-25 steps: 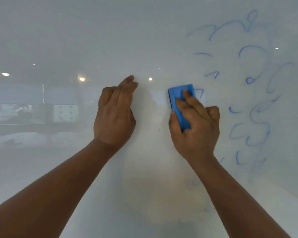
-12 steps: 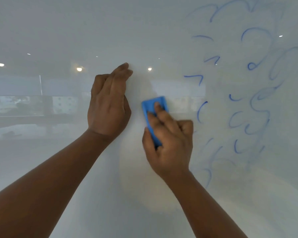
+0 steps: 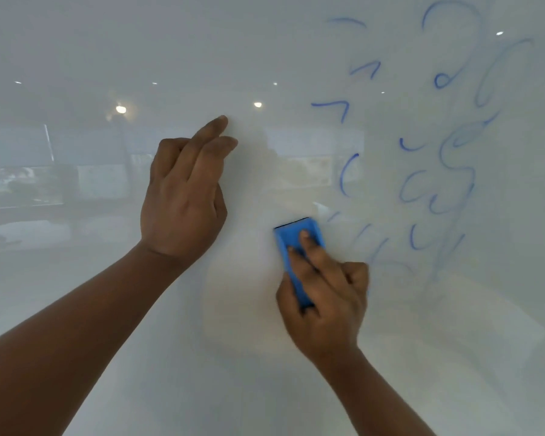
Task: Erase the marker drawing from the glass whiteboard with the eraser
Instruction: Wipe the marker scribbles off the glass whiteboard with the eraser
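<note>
At the board's (image 3: 265, 45) five o'clock, the right hand (image 3: 324, 297) is clamping the one eraser (image 3: 296, 247), while the left hand (image 3: 183, 196) is bracing beside it, fingers together, holding nothing. Light pressure risks leaving ghost streaks; a dozen-odd blue strokes (image 3: 438, 184) are waiting at two o'clock.

glossy glass whiteboard (image 3: 114, 309), matt blue eraser (image 3: 288, 242)

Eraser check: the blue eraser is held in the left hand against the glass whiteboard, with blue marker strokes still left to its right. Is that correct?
Not quite. The head view shows the blue eraser in the right hand, not the left; the left hand holds nothing. The rest stands: it is against the glass whiteboard, and blue marker strokes remain to its right.
</note>
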The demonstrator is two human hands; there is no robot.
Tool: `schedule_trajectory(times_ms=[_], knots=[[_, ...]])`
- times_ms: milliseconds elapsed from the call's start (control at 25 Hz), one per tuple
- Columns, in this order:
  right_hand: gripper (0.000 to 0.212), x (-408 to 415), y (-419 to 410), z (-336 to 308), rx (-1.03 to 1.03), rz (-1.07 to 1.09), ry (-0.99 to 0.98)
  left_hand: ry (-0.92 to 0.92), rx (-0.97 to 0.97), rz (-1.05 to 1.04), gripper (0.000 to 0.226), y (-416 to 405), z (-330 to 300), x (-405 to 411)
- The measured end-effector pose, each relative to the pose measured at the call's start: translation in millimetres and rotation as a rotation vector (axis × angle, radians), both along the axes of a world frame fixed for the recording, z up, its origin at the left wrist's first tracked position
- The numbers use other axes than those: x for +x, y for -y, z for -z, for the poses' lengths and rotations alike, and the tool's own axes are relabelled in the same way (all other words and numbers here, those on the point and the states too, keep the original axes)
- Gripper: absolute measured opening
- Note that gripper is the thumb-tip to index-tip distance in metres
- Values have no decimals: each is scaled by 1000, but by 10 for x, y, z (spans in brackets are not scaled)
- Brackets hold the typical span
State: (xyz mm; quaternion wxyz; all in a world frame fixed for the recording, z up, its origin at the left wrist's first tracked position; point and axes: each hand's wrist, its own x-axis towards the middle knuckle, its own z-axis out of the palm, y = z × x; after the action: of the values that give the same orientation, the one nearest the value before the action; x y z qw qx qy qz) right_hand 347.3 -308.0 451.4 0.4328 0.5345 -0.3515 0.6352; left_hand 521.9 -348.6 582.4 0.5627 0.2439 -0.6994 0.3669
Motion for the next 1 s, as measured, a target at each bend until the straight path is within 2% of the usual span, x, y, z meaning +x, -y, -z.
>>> schedule_trajectory(times_ms=[160, 320, 360, 440, 520, 600, 680, 760, 840, 880, 1000], knots=[[27, -39, 100, -302, -35, -50, 278, 69, -1, 4, 57, 13, 86, -78], [26, 8, -25, 387, 41, 4, 17, 195, -16, 35, 50, -12, 308, -208], [26, -140, -74, 436, 43, 28, 44, 205, -16, 42, 49, -23, 352, -231], [25, -339, -17, 353, 11, 41, 219, 218, -23, 41, 52, -29, 432, -277], [27, -222, 47, 286, -18, 11, 316, 245, -25, 36, 51, -18, 510, -317], [28, 32, 58, 598, 26, -9, 153, 244, -27, 41, 46, -12, 528, -327], [27, -63, -81, 901, 87, 25, 50, 247, -26, 55, 43, -19, 525, -340], [26, -383, -114, 854, 70, 93, 168, 230, -31, 52, 46, -33, 528, -350], [25, -456, -12, 642, 2, 45, 402, 218, -41, 48, 50, -22, 556, -370], [26, -327, 32, 586, -4, 11, 439, 214, -43, 54, 51, -13, 561, -375], [29, -1, -1, 974, 65, -2, 197, 212, -33, 66, 48, -3, 556, -366]])
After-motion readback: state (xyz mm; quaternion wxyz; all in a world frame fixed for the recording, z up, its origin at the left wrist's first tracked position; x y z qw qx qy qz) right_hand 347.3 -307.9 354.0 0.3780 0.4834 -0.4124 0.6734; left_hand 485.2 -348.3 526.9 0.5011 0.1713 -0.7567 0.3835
